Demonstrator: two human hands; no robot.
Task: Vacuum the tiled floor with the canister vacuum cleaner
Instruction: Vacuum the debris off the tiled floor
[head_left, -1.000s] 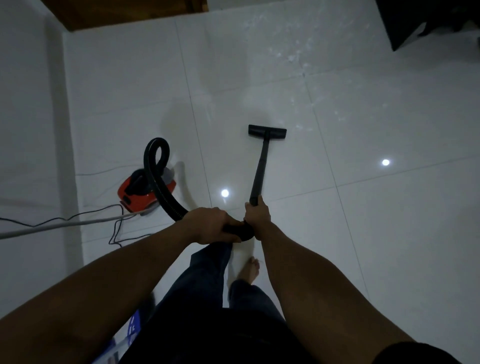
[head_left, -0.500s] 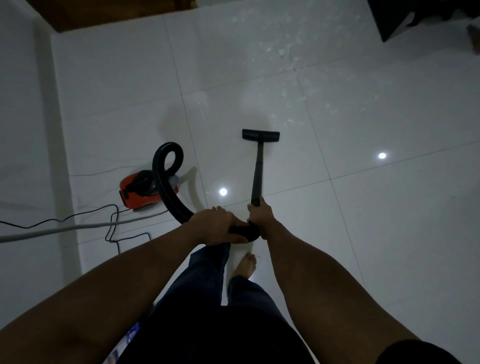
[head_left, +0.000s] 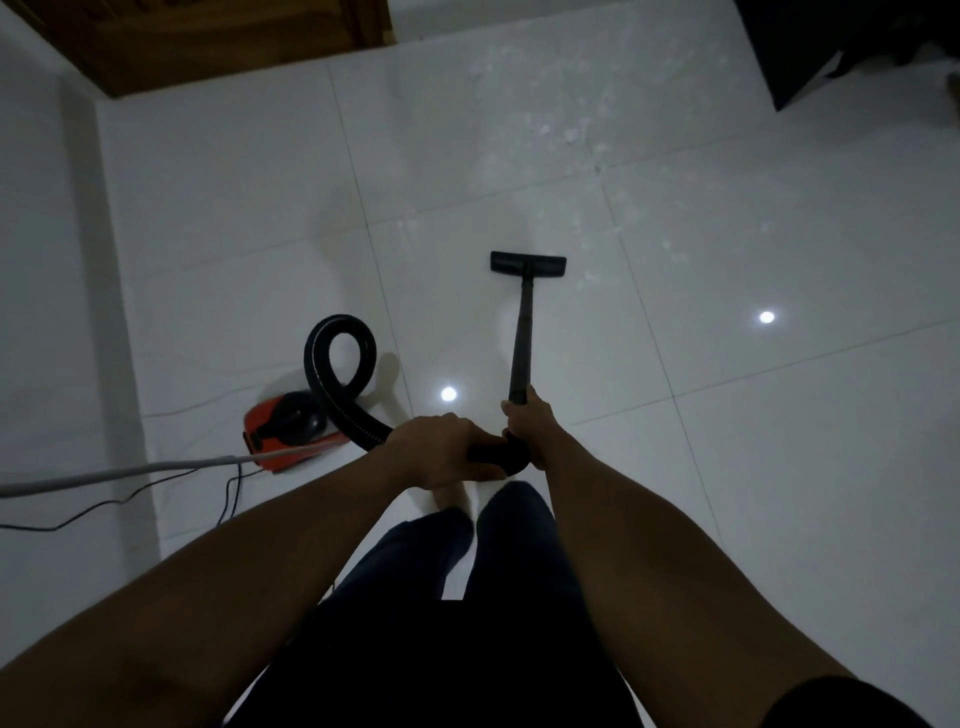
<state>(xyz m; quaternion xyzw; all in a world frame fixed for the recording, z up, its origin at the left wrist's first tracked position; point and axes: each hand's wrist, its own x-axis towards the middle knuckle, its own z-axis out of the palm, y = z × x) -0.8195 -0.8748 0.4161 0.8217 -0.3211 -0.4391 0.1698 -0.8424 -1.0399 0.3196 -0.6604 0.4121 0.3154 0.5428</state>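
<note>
A red and black canister vacuum (head_left: 291, 431) sits on the white tiled floor (head_left: 779, 467) to my left. Its black hose (head_left: 340, 364) loops up and runs to the curved handle. My left hand (head_left: 441, 449) grips the hose end at the handle. My right hand (head_left: 527, 426) holds the bottom of the black wand (head_left: 523, 338). The flat floor nozzle (head_left: 528, 264) rests on the tiles straight ahead of me. Pale dust specks (head_left: 571, 132) lie on the tiles beyond and right of the nozzle.
A grey cable (head_left: 119, 473) and thin black cords (head_left: 104, 506) trail left from the canister along a white wall (head_left: 47, 312). A wooden door (head_left: 208, 36) is at the top left; a dark piece of furniture (head_left: 852, 47) fills the top right corner.
The view has shifted a little and my feet have stepped. The nozzle stays ahead of me on the tile, and the canister sits closer to my left hand in the view.
</note>
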